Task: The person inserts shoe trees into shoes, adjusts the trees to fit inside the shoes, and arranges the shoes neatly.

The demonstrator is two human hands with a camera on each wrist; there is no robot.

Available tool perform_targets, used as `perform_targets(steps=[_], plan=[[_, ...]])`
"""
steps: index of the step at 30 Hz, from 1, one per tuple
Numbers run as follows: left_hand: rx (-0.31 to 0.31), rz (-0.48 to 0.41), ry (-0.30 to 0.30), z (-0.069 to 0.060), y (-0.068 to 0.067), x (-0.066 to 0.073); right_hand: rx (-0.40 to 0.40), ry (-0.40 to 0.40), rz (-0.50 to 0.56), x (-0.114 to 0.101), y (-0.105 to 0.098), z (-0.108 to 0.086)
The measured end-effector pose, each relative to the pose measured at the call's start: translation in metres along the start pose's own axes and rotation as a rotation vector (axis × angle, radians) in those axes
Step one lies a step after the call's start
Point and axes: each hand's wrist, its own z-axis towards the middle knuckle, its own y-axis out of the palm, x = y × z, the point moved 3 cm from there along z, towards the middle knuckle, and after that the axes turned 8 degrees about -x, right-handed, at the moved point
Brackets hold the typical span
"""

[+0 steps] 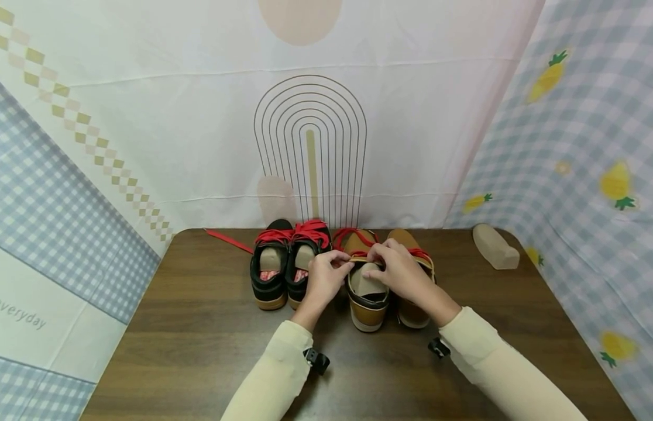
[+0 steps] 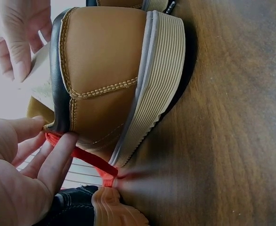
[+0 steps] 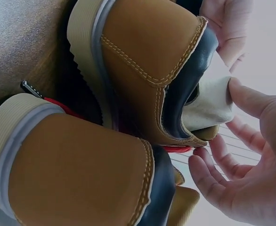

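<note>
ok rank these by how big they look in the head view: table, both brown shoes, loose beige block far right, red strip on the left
1. Table
2. Left brown shoe and right brown shoe: too alike to rank, both partly covered
3. Beige block
4. Red strip

A: Bkgd?
B: White cloth (image 1: 411, 140) w/ concentric arch print (image 1: 312, 169), behind dk brn wood-grain tbl (image 1: 200, 345).
A: Sides?
B: L, blue gingham cloth (image 1: 31, 169) w/ "everyday" txt (image 1: 19, 313); R, pale gingham cloth (image 1: 611, 105) w/ pineapples (image 1: 616, 181).
</note>
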Motion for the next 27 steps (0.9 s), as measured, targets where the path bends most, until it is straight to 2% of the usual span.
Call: perform_targets(steps=[9,18,27], plan=[[-0.012,-0.009,0.002,0.001,0.001,0.000,-0.024,-0.001,-0.006,0.000,0.002,0.003],[0.003,-0.005,-0.002,0.000,-0.002,0.000,-0.041,-0.058,0.007,0.003,-0.003,0.009],[-0.009,-0.016,-0.003,0.000,-0.001,0.000,-0.164,-0.058,-0.014,0.004,-0.011,0.017]])
